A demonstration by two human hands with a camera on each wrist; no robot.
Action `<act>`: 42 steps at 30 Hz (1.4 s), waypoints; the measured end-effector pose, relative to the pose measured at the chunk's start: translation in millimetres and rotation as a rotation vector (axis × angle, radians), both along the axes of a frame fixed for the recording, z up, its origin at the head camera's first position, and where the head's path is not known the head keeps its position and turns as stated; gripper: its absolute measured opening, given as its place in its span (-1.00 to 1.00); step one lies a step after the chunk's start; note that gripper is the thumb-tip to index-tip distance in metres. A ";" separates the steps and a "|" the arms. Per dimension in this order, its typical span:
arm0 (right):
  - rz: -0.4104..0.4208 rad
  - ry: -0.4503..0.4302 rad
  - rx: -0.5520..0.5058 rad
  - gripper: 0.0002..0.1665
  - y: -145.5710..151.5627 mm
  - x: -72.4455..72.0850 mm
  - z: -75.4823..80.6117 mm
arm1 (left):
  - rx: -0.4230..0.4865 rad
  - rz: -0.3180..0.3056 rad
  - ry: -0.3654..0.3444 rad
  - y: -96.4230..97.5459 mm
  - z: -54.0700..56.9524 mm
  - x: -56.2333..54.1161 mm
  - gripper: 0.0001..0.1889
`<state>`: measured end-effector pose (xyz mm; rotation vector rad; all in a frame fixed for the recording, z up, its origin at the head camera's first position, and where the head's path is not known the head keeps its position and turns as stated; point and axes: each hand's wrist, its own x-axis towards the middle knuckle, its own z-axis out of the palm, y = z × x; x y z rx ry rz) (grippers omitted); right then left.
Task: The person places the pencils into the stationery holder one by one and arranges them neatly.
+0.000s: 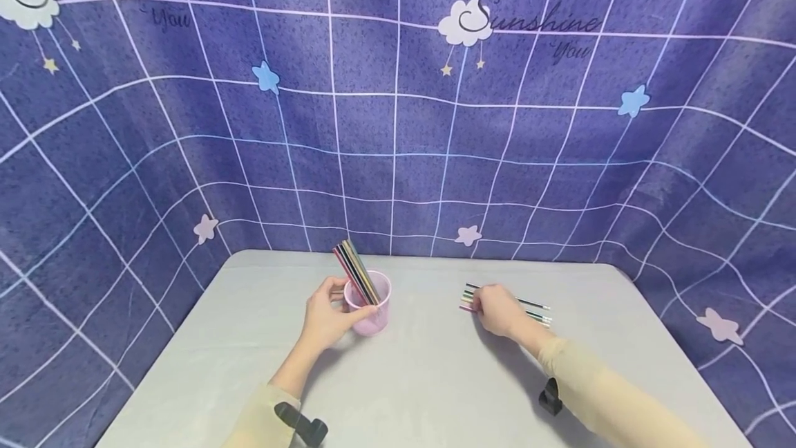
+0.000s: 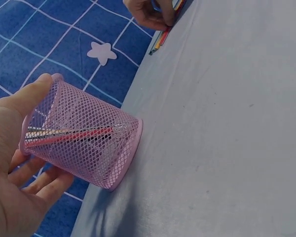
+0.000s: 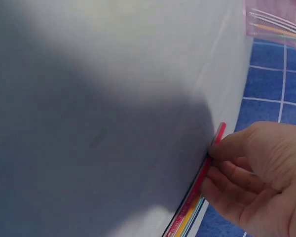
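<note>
Left hand: curled round the near and far sides of the cup's rim, gripping it (image 1: 326,316); the left wrist view shows the thumb on one side and the fingers spread along the other.
Right hand: fingers bent in, thumb and fingertips pinching a red pencil (image 3: 202,173); the head view shows mainly the back of this hand (image 1: 499,310), so the pinch shows best from the right wrist.
Pink mesh cup: on the left part of the table, held by the left hand (image 1: 373,323).
Pencils in the cup: the head view gives their upper ends, leaning left out of the rim (image 1: 354,269); the left wrist view gives their lower lengths through the mesh, one of them red.
Loose pencils: lying roughly side by side under and beside the right hand (image 1: 528,302); their white ends show in the head view, lettering on the red one only from the right wrist.
Sleeves and straps: cream cuffs (image 1: 575,365) and black wrist straps (image 1: 301,423), head view only.
Table: pale grey (image 1: 410,379).
Curtain: blue-purple grid with stars (image 1: 423,178); clouds and "Sunshine You" lettering appear only from the head.
</note>
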<state>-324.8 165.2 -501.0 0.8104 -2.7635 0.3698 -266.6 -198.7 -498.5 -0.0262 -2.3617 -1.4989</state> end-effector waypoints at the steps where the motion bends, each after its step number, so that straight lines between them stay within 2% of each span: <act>1: -0.009 0.002 -0.007 -0.77 -0.2 0.9 -1.6 | 0.006 -0.004 -0.002 -0.1 -1.1 1.0 -0.27; 9: -0.107 -0.024 -0.072 -0.82 -1.8 12.0 -8.9 | -0.032 -0.002 -0.006 -1.5 -2.9 3.4 -0.25; 13: -0.148 -0.008 -0.083 -0.84 -3.4 14.5 -11.1 | -0.038 -0.033 0.013 -3.3 -0.6 3.0 -0.25; 19: -0.108 0.008 -0.046 -0.90 -7.4 16.5 -20.5 | -0.052 0.015 -0.003 -9.5 -2.1 9.6 -0.26; 23: -0.100 0.048 -0.051 -0.86 -1.7 14.8 -17.8 | -0.023 -0.014 -0.003 -5.8 1.8 6.5 -0.24; 26: -0.075 0.004 -0.028 -0.85 3.5 11.9 -9.9 | -0.017 -0.025 -0.015 -3.1 2.9 2.1 -0.23; 31: -0.005 -0.083 -0.023 -0.87 9.8 2.9 12.5 | -0.027 -0.028 -0.005 0.2 3.5 -2.9 -0.25; 37: 0.043 -0.178 -0.204 -0.93 7.8 -7.4 42.5 | -0.030 -0.022 -0.015 0.4 2.7 -1.9 -0.24; 42: 0.029 -0.183 -0.324 -0.94 -4.6 -8.6 68.1 | -0.034 -0.017 -0.013 -0.7 2.2 -1.3 -0.24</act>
